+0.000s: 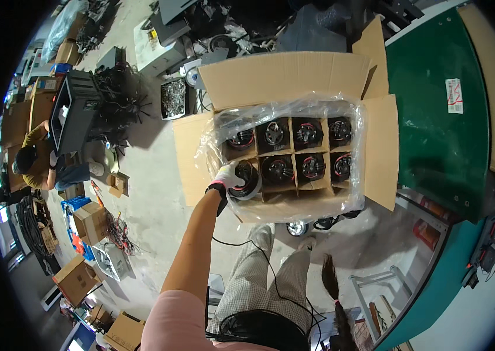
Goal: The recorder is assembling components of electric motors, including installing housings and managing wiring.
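Observation:
In a white glove with pink trim, my left hand (pixel 228 175) is closed on the rim of a round black part (pixel 246 179) with a pale edge. This part is at the near left compartment of an open cardboard box (pixel 285 73). Whether it is lifted off the compartment floor I cannot tell. Cardboard dividers (pixel 291 153) split the box into two rows, and a clear plastic liner (pixel 355 114) hangs over its sides. Several more black round parts with coiled red and black wires, such as one wired part (pixel 307 133), fill the other compartments. My right hand is out of view.
A green board (pixel 434 117) stands right of the box, above a teal-sided bench (pixel 446 292). A tray of small metal pieces (pixel 173 98) lies at the far left. Another person (pixel 40 152) handles a dark grey bin (pixel 75 111). A wheel (pixel 297 228) is near my feet.

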Demonstrator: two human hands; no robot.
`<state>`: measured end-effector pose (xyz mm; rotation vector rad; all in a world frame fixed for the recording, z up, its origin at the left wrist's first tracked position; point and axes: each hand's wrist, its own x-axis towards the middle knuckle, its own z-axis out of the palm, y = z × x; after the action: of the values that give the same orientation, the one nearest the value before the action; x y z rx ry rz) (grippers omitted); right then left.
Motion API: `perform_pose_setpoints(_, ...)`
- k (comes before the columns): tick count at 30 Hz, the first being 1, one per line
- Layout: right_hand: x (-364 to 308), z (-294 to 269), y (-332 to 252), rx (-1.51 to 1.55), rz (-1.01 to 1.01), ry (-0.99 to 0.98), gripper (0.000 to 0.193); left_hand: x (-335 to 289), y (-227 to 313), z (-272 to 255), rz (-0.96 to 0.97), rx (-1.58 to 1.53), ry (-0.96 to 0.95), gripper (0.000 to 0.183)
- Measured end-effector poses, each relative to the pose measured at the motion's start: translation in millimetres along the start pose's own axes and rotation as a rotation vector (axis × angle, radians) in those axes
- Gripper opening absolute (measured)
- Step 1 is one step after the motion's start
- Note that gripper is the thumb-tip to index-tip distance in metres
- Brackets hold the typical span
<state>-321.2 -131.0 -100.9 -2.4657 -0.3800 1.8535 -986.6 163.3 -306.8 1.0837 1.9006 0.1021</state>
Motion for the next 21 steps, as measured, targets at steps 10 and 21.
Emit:
perform_pose_setpoints(10,-47.1,33.5,-48.3,-0.023,0.111,0.166,0.026,7.1,-6.1,57.2,0.06,0.356,0.213,0.063)
perform_pose_setpoints(21,-41.5,-9.4,16.5,-0.209,0.157,0.129,0.034,29.8,-30.1,95.8,0.151,0.518,0.272,0.036)
